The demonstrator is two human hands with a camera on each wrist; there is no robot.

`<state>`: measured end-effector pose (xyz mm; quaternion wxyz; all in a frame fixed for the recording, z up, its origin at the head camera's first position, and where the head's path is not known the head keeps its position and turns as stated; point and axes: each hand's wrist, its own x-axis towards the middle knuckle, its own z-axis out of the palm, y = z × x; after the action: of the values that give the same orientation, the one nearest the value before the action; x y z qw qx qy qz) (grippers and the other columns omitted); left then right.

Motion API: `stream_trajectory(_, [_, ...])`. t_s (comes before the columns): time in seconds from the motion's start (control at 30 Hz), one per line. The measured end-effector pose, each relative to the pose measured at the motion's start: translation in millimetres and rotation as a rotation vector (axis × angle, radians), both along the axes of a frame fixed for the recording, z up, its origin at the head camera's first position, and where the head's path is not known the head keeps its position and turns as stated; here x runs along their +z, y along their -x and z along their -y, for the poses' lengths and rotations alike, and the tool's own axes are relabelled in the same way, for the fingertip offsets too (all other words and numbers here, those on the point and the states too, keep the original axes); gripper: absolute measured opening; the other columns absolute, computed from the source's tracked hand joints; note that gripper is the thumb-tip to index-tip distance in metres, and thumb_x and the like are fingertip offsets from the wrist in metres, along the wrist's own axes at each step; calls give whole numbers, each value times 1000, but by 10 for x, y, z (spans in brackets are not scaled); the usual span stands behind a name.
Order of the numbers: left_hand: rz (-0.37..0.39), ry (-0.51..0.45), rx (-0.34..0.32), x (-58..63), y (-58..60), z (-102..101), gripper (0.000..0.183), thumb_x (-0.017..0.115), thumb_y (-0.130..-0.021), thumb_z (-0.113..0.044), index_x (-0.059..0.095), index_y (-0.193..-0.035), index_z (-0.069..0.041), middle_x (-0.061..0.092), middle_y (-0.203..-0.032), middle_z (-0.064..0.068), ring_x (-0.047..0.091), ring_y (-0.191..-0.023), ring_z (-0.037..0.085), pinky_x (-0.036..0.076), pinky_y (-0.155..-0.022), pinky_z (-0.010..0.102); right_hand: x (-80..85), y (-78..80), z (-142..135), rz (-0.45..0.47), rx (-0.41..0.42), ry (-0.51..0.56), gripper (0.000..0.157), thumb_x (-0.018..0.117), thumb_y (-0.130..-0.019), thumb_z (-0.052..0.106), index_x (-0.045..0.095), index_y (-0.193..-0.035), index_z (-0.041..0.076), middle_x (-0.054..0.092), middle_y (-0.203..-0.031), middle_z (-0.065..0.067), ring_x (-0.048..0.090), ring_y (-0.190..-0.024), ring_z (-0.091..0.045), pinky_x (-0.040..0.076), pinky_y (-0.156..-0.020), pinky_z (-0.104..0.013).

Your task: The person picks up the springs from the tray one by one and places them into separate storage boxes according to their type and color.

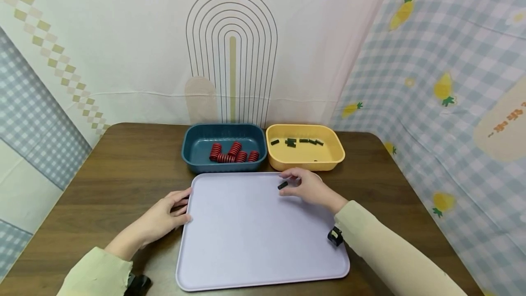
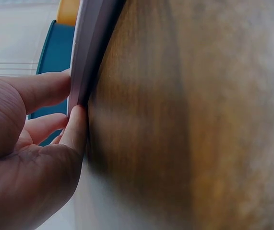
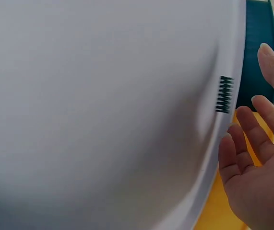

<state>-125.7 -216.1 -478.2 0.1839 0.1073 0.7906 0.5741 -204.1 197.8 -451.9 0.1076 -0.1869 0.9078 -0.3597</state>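
A small dark green coil spring (image 3: 224,94) lies on the pale lilac tray (image 1: 263,236), close to the tray's far rim. Around it, in the head view, my right hand (image 1: 306,187) hovers with thumb and fingers spread on either side. The right wrist view shows its fingers (image 3: 259,129) relaxed and apart from the spring, with nothing between them. My left hand (image 1: 164,216) rests at the tray's left edge. Its thumb and fingertips touch the rim, seen from the side in the left wrist view, without curling round it.
Behind the tray stand a teal bin (image 1: 223,168) with several red coil springs (image 1: 235,149) and a yellow bin (image 1: 304,166) with several dark green springs (image 1: 291,143). All stand on a brown wooden table (image 1: 123,168). Patterned cloth (image 1: 304,49) hangs behind it.
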Motion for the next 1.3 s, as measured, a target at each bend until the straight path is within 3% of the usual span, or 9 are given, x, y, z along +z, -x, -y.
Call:
stream_trajectory(0.17, [2,9,4,11,0,1,74,68,-90,-3,26,-151,2,24,-148,24,37,-134,38,44,-95,26,-63,11,-29,0,-14,-47,52,82,-77,39,66,-123,19,63,-117,8,56,-110,-13,46,-94,-36])
stream_trajectory(0.37, [5,16,4,33,-1,1,74,68,-90,-5,26,-151,1,25,-149,23,37,-134,37,45,-94,26,-104,28,-48,9,0,-24,52,83,-76,36,66,-121,16,64,-113,6,57,-102,-16,47,-89,-36])
stream_trajectory(0.67, [1,28,4,43,-1,-1,73,68,-90,-6,27,-151,-1,25,-149,23,39,-133,36,45,-94,27,-152,31,-9,14,-25,-37,28,81,-81,27,68,-102,15,62,-96,4,56,-89,-13,46,-79,-31])
stream_trajectory(0.83, [2,30,4,39,-2,-3,73,68,-90,-6,27,-151,0,25,-149,23,39,-133,36,45,-94,27,-144,16,24,-6,10,-58,16,79,-83,23,68,-91,16,61,-88,5,55,-83,-13,46,-75,-31])
stream_trajectory(1.07, [1,32,3,38,7,-3,74,68,-90,-6,27,-151,-1,25,-149,23,39,-133,36,45,-94,27,-117,-2,37,-21,13,-73,13,77,-84,24,66,-86,18,60,-84,7,53,-79,-12,45,-74,-32])
stream_trajectory(1.3, [13,9,2,17,10,4,75,69,-90,-6,26,-151,0,24,-149,23,37,-134,37,45,-95,27,-66,4,18,21,-54,-63,12,74,-87,27,64,-87,21,60,-84,5,54,-80,-14,45,-74,-32])
